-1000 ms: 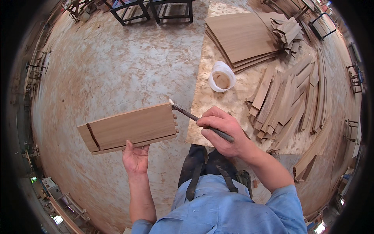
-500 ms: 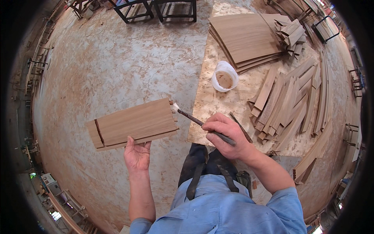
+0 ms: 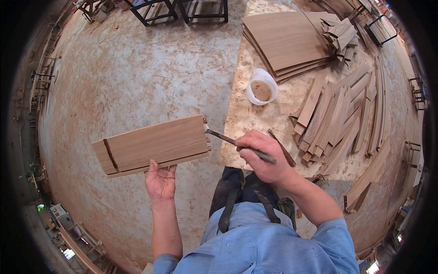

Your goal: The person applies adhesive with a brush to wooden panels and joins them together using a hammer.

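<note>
My left hand grips a wooden board by its near edge, with the thumb and fingertips showing against it. A dark groove crosses the board near its left end, and small joint teeth stick out along its right end. In my right hand is a thin brush with a dark handle. Its white tip touches the toothed end, near the far corner. Beyond the brush, a white plastic tub with a little brownish liquid stands on a plywood sheet.
Large flat panels lie stacked at the far right, with a bundle of short pieces beside them. Many narrow wooden strips spread over the plywood at right. A dark stick lies behind my right hand. Dark frames stand at the far side.
The board has shifted slightly left and turned to show more of its face and toothed end. The brush tip has moved a little down along that end.
</note>
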{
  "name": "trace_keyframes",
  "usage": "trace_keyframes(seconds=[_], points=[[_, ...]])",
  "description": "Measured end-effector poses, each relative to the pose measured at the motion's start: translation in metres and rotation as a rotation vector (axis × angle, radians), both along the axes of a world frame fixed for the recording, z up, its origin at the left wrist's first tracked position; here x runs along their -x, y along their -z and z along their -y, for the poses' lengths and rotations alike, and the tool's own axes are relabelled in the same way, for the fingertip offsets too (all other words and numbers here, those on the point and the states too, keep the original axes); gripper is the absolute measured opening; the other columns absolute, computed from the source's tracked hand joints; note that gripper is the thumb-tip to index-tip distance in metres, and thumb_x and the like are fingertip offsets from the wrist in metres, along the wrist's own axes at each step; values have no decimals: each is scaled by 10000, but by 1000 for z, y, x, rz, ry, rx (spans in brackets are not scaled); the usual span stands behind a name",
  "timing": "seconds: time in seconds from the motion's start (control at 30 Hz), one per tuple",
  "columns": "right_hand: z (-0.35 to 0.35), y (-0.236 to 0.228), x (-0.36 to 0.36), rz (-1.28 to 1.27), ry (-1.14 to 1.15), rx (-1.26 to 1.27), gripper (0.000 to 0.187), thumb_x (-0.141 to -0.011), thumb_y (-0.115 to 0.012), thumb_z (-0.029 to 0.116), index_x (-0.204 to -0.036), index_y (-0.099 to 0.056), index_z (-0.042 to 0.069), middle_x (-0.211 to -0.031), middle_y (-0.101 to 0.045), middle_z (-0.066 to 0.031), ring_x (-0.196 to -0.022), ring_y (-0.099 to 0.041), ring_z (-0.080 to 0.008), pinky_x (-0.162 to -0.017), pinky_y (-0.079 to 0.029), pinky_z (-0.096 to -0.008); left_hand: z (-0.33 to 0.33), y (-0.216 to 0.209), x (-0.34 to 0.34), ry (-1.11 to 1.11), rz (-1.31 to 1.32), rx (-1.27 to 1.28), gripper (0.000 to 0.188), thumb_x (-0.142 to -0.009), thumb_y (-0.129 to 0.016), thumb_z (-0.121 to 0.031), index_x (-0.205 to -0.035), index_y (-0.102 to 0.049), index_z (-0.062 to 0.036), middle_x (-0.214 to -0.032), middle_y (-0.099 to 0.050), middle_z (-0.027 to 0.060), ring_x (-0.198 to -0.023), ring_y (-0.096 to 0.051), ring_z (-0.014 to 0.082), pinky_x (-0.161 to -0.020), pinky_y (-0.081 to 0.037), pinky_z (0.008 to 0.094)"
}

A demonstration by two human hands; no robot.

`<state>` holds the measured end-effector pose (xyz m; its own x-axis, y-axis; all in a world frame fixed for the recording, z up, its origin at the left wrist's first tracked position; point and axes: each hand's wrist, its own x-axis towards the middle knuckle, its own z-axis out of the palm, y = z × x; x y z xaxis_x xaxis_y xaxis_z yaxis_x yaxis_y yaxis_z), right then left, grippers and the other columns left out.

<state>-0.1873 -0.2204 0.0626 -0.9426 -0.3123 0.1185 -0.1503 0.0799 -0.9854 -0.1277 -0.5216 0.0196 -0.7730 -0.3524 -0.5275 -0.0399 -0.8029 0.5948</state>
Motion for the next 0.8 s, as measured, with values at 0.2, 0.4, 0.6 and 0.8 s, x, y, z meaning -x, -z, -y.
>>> trace_keyframes(seconds=[0.2, 0.4, 0.6, 0.8], points=[[-2, -2, -3, -89, -67, -67, 199, -846, -666, 46, -1029, -628, -23, -877, -598, -124, -768, -597, -243, -687, -485, -320, 0, 2, 2, 4, -10, 35, 378, -933, -582, -133, -1299, -484, -123, -1313, -546, 82, -1216, -522, 282, -978, -476, 552], [-3, 7, -8, -68, 17, -39, 182, -837, -678, 46, -999, -643, -28, -847, -621, -133, -763, -617, -259, -676, -493, -337, 0, 0, 8, -44, 20, 37, 388, -938, -582, -155, -1306, -475, -98, -1326, -533, 92, -1231, -505, 284, -1000, -460, 544], [8, 19, -7, 232, 143, 223, 168, -890, -637, 44, -1036, -654, -39, -873, -649, -116, -686, -629, -160, -573, -499, -264, -6, -3, 7, -14, 29, 24, 404, -937, -587, -166, -1312, -469, -70, -1333, -531, 102, -1237, -501, 286, -1012, -451, 544], [4, 18, -9, 216, 270, 342, 173, -902, -624, 38, -1051, -651, -45, -862, -640, -113, -653, -616, -133, -551, -496, -234, -4, 3, 8, -1, 4, 11, 402, -933, -593, -166, -1307, -476, -73, -1325, -541, 105, -1236, -505, 291, -1019, -443, 549]])
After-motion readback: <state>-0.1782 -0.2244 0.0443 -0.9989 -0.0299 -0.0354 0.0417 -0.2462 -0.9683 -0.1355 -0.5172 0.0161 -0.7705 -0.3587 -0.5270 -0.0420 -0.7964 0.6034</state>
